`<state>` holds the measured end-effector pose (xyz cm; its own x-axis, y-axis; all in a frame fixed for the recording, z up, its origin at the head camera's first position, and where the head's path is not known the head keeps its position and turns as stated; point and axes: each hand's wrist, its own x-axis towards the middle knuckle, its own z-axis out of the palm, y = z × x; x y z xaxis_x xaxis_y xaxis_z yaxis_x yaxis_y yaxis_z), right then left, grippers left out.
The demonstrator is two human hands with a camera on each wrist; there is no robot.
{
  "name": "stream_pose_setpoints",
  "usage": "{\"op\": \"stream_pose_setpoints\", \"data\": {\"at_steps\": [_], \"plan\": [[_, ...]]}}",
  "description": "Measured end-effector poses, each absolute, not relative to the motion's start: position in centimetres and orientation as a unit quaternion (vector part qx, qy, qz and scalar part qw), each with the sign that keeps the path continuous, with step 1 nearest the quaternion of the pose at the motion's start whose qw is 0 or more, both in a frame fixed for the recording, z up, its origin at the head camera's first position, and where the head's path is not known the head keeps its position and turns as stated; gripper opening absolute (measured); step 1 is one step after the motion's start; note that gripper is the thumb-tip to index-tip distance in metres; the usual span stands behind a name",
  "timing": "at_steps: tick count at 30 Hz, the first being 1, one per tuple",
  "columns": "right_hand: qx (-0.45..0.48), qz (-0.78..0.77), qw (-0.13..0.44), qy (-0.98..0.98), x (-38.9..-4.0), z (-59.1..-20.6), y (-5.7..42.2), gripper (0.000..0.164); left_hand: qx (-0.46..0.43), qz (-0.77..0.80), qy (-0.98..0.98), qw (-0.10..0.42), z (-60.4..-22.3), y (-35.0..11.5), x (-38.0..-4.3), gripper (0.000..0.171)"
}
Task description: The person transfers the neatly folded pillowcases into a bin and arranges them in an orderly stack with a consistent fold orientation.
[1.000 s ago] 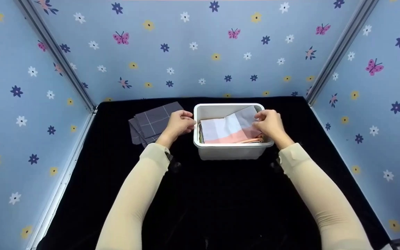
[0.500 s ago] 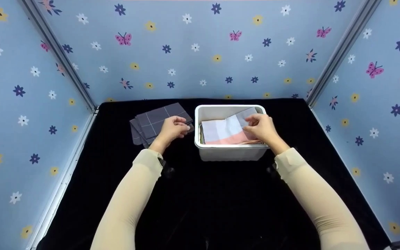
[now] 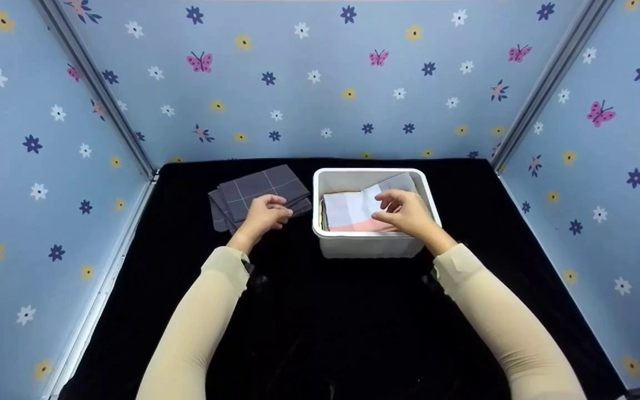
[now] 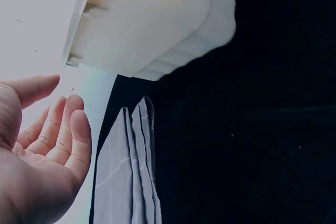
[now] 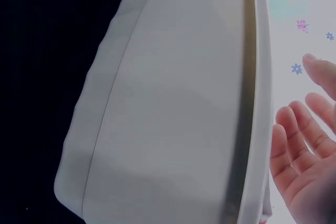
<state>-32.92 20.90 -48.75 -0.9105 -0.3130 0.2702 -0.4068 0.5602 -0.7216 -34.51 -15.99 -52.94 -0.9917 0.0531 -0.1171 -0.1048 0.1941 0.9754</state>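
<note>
Your left hand [image 3: 264, 215], loose and empty, near gray checked cloths [image 3: 242, 194]; your right hand [image 3: 406, 214], likewise, over white bin [image 3: 370, 246].

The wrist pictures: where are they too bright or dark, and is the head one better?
Left wrist: light-blue flower-patterned wall bleached nearly white behind the bare left hand; right wrist: similar glare behind the bare right hand, white rectangular plastic box dull grey; head: wall colours clear, but the black tabletop shows little detail.
</note>
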Motion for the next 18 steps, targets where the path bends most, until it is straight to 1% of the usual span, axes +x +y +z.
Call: {"op": "stream_pose_setpoints", "data": {"at_steps": [6,13,18], "plan": [[0.228,0.439,0.041,-0.868,-32.5,-49.0,19.9,0.037,-0.020,0.633,0.771,0.068,-53.9,-16.8,-34.2,0.039],[0.257,0.443,0.017,-0.859,-31.9,-49.6,19.2,0.037,-0.027,0.632,0.771,0.070,-55.2,-17.5,-33.9,0.035],[0.272,0.450,-0.004,-0.850,-31.7,-50.1,18.8,0.036,-0.031,0.626,0.776,0.070,-56.1,-18.1,-33.7,0.040]]}}
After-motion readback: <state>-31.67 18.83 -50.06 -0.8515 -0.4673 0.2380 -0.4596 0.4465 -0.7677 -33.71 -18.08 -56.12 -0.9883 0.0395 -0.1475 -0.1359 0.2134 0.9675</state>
